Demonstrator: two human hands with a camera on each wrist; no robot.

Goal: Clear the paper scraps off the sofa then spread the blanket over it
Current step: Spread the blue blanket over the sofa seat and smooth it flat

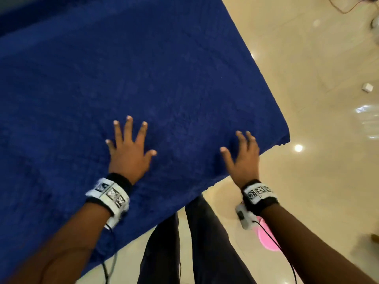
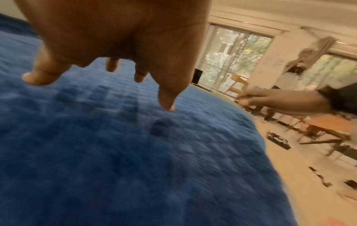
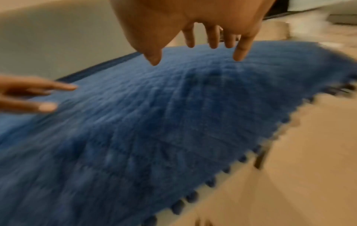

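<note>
A dark blue textured blanket [image 1: 143,78] lies spread flat and covers the whole sofa, which is hidden beneath it. My left hand [image 1: 129,146] is over the blanket near its front edge, fingers straight and splayed. My right hand [image 1: 242,154] is open too, fingers spread, by the blanket's front right corner. In the left wrist view the left hand [image 2: 108,50] hovers just above the blanket [image 2: 115,152]. In the right wrist view the right hand [image 3: 193,27] has its fingertips at the blanket [image 3: 154,122]. I see no paper scraps on the blanket.
Glossy beige floor tiles [image 1: 307,78] lie to the right. A small white object [image 1: 367,87] sits on the floor, a pink round thing [image 1: 266,238] lies near my legs [image 1: 205,242]. The left wrist view shows wooden chairs and tables [image 2: 318,130], windows and another person [image 2: 301,71].
</note>
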